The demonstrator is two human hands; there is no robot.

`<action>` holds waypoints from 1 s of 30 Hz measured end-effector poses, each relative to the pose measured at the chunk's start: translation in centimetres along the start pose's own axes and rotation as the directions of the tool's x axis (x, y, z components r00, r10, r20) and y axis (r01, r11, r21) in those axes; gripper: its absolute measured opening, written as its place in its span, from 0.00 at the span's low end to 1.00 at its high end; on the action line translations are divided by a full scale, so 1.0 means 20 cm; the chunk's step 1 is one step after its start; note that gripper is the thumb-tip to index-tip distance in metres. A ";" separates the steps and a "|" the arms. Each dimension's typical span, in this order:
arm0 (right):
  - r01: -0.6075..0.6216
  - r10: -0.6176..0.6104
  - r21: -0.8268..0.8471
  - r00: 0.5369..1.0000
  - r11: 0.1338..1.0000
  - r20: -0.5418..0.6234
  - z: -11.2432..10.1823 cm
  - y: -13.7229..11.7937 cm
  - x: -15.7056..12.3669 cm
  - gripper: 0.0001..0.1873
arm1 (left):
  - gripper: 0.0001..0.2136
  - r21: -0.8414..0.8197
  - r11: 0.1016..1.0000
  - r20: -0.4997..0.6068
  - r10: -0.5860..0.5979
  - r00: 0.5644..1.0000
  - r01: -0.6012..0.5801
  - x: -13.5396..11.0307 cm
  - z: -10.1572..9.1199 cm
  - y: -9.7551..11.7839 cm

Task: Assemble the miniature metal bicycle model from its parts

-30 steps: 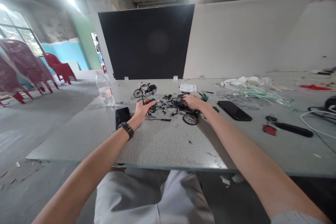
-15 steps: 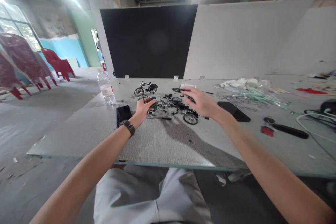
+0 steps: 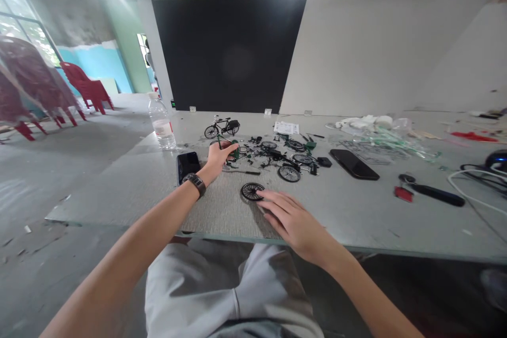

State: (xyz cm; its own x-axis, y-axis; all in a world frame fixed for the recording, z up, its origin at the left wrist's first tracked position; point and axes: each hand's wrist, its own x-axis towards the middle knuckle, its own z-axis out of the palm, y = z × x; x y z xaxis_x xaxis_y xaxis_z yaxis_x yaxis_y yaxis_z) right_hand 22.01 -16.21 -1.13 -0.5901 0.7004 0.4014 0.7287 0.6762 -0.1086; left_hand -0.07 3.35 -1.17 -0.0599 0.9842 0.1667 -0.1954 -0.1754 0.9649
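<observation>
My left hand (image 3: 216, 159), with a dark watch on its wrist, is closed around a small green model bicycle frame (image 3: 233, 150) at the near edge of a heap of small black model parts (image 3: 277, 154). My right hand (image 3: 291, 217) lies open and flat on the grey table (image 3: 222, 211) near its front edge. Its fingertips touch a small black spoked wheel (image 3: 252, 190) that lies flat on the table. A second wheel (image 3: 289, 172) lies a little farther back, among the parts.
A finished black model bicycle (image 3: 222, 128) stands behind the parts. A water bottle (image 3: 161, 124) and a dark phone (image 3: 187, 165) are to the left, another phone (image 3: 354, 163) to the right. Farther right lie a black-handled tool (image 3: 433, 193), cables (image 3: 475, 182) and plastic wrappers (image 3: 380, 134). Red chairs (image 3: 87, 87) stand at the far left.
My right hand has drawn back from the parts heap toward me and now rests flat at the table's front, with a black wheel at its fingertips. My left hand has stayed in place.
</observation>
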 end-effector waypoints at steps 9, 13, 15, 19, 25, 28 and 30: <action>-0.071 0.069 0.050 0.997 0.996 0.039 -0.17 0.12 0.15 0.18 | 0.10 -0.001 1.000 0.008 0.018 1.000 -0.018 0.00 0.00 -0.01; -0.129 0.130 -0.018 0.984 0.991 0.124 -0.27 0.35 0.41 0.18 | 0.10 -0.007 1.000 0.015 0.017 1.000 -0.017 -0.01 0.01 0.00; -0.172 0.184 -0.074 0.964 0.982 0.194 -0.27 0.47 0.54 0.17 | 0.11 -0.015 1.000 0.019 0.017 1.000 -0.017 -0.02 0.01 0.01; -0.189 0.218 -0.121 0.926 0.975 0.308 -0.17 0.68 0.73 0.17 | 0.11 -0.011 1.000 -0.001 0.012 1.000 -0.012 -0.02 0.01 0.02; -0.123 0.146 -0.139 0.975 0.983 0.169 0.06 0.77 0.76 0.20 | 0.11 0.008 1.000 -0.030 0.016 0.999 -0.016 -0.01 0.01 0.01; -0.130 0.146 -0.095 0.971 0.987 0.192 0.10 0.74 0.76 0.22 | 0.11 0.031 0.999 -0.029 0.017 0.999 -0.016 0.00 0.00 0.00; -0.185 0.192 -0.051 0.958 0.981 0.215 0.10 0.72 0.76 0.23 | 0.10 0.030 0.999 -0.023 0.019 1.000 -0.018 0.01 0.00 0.00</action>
State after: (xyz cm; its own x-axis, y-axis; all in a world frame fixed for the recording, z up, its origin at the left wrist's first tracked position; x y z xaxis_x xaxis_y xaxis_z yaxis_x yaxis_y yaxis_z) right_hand 22.83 4.62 1.60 -0.5001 0.8495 0.1680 0.8421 0.5223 -0.1347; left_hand -0.09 3.53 -1.19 -0.0864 0.9798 0.1803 -0.1650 -0.1926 0.9673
